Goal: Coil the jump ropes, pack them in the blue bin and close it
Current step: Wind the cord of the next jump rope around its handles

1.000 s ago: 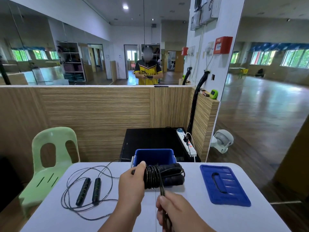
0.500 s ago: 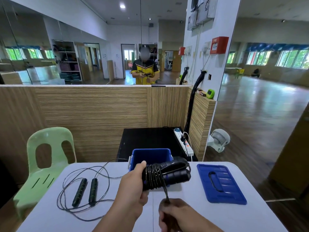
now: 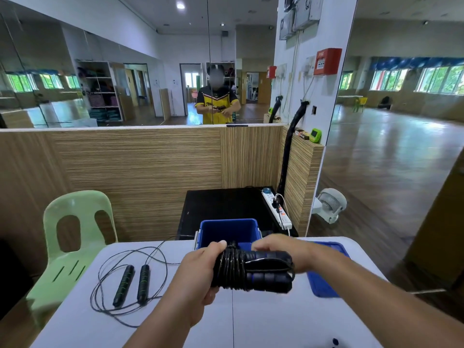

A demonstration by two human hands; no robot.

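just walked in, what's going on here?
A person holds a coiled jump rope in both hands over the white table, just in front of the open blue bin. The left hand grips the wound cord. The right hand curls its fingers over the bundle's top. A second jump rope lies uncoiled on the table's left side. The blue lid lies to the right, partly behind the right forearm. The bin's visible inside looks empty.

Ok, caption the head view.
Left hand and right hand grip the coiled jump rope near the open blue bin; second rope lies uncoiled.
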